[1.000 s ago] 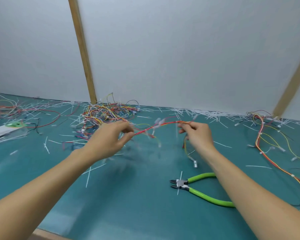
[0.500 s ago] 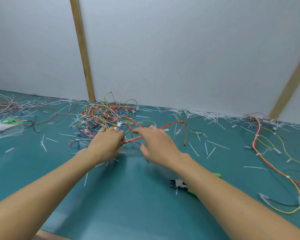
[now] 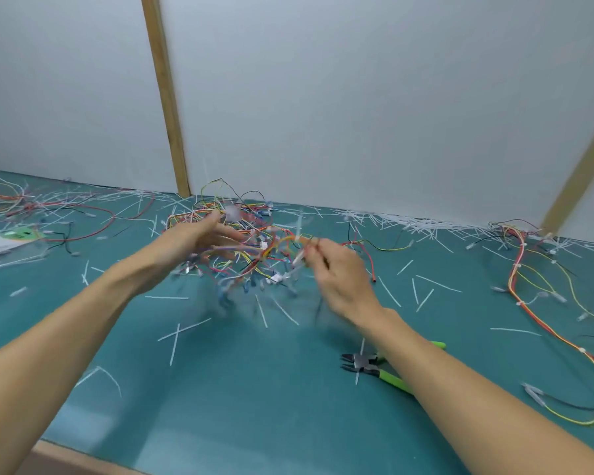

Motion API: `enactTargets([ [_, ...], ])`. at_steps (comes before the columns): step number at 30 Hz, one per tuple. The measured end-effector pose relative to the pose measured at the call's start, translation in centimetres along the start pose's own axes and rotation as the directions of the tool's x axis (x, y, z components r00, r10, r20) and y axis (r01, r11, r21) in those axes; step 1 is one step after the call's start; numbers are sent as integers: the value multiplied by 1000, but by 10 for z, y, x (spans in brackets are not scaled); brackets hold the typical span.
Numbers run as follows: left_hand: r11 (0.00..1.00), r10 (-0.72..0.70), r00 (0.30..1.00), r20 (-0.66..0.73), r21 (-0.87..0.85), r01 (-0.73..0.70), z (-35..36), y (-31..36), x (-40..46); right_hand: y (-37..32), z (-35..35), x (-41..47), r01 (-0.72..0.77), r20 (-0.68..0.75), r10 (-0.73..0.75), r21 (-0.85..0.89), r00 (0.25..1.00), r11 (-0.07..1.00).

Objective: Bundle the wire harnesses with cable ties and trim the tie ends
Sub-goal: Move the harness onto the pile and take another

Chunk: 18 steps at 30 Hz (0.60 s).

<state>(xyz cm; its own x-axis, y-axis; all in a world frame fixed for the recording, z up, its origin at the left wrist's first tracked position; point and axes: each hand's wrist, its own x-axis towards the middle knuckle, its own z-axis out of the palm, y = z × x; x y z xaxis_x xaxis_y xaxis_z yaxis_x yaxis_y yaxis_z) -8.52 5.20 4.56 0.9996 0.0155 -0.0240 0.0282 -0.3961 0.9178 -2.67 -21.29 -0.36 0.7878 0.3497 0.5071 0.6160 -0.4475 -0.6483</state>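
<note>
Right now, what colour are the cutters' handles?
Bright green, on the side cutters lying on the mat; the head view shows it.

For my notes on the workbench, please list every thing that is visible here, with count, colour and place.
tangle of thin insulated wires: one, multicoloured, centre, at the hands
bundled wire harness: one, red and yellow, right side
loose wires: several, mostly red, far left
green-handled cutters: one pair, near right, partly under the right forearm
trimmed tie ends: many, white, scattered
teal table mat: one
left hand: open, at the tangle
right hand: pinches wires
</note>
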Motion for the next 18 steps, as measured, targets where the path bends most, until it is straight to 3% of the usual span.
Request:
enactTargets([
  [1, 1000, 11, 998, 57, -4, -10, 3, -3, -2, -3, 0, 4, -103, -65, 116, 168, 991, 980],
  [3, 992, 63, 993, 98, 106, -74, 13, -13, -4, -7, 0, 17, -273, -56, 328, 436, 943, 858],
  [5, 906, 118, 993, 0, 409, -108, 23, -27, 0, -13, -6, 28, -342, 12, 413, 583, 911, 737],
  [8, 587, 133, 988, -75, 809, -18, 34, -39, 1, -16, -35, 45, -235, -122, 447, 715, 886, 659],
  [11, 384, 61, 992, -110, 920, 78, 31, -45, 1, -2, -80, 64, -63, -343, 651, 855, 678, 516],
  [13, 292, 38, 980, -193, 941, 174, 27, -36, 0, 16, -100, 67, -62, -379, 729, 865, 570, 498],
  [15, 332, 147, 948, -283, 917, 222, 38, -17, 1, 35, -106, 62, -159, -355, 765, 848, 537, 505],
  [18, 485, 398, 880, -258, 874, 37, 76, 14, 14, 64, -106, 47, -323, -283, 825, 820, 489, 473],
])
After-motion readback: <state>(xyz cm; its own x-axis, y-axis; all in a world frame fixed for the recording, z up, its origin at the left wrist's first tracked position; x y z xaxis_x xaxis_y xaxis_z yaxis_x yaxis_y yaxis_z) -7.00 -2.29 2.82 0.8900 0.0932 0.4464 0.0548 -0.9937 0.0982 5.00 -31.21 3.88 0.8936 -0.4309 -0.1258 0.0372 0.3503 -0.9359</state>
